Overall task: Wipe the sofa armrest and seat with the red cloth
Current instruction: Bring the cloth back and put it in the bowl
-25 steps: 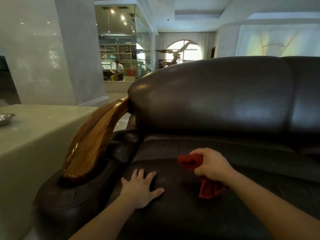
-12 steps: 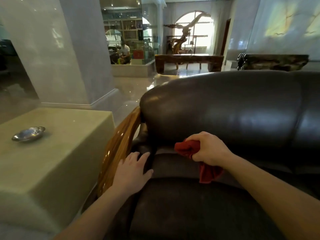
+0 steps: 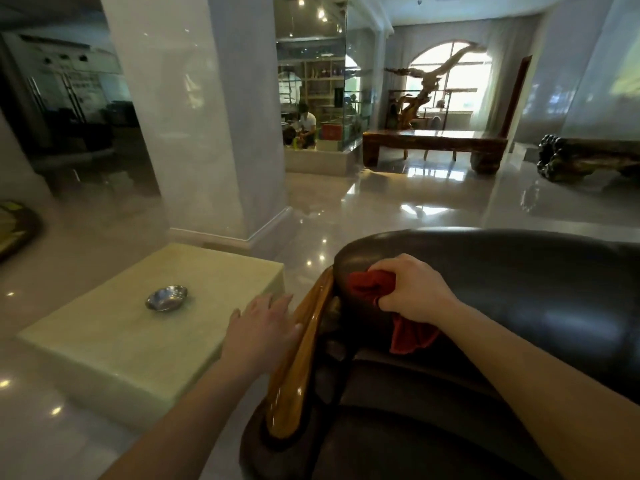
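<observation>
A dark brown leather sofa (image 3: 519,292) fills the lower right, with a glossy wooden armrest (image 3: 298,368) running along its left side. My right hand (image 3: 415,289) is shut on the red cloth (image 3: 370,287), pressed against the upper left corner of the backrest just beside the armrest's top; part of the cloth hangs below my wrist. My left hand (image 3: 263,323) is open, fingers spread, with its thumb side against the armrest's outer edge. The seat cushion (image 3: 398,427) lies dark below my arms.
A pale stone block table (image 3: 121,344) stands left of the sofa with a small metal dish (image 3: 167,297) on it. A white pillar (image 3: 194,116) rises behind it. Glossy floor, a long wooden bench (image 3: 433,142) and a person sitting far back.
My right hand carried the red cloth up from the seat to the backrest's top left corner. My left hand left the seat and went to the armrest's outer side. The view rose higher.
</observation>
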